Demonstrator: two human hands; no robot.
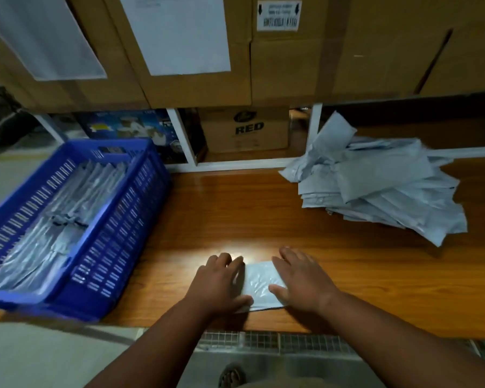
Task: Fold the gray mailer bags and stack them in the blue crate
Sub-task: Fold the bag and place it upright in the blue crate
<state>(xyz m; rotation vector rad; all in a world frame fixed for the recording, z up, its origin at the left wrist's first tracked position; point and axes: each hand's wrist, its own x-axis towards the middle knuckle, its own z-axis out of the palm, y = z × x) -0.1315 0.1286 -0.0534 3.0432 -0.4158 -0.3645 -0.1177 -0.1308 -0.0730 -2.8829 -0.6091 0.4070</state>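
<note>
Both hands lie flat on 1 folded gray mailer bag [261,284] at the near edge of the wooden tabletop [263,214]. The left hand [219,284] presses the bag's left side with straight fingers, its grip released; the right hand [300,278] presses the right side the same way, grip also released. The blue crate [118,219] sits at the left end of the tabletop, slightly overhanging the near edge, with folded gray bags [48,231] stacked in rows inside it. A loose pile of unfolded gray mailer bags [381,186] lies at the far right. Cardboard boxes [291,68] fill the shelf beyond.
</note>
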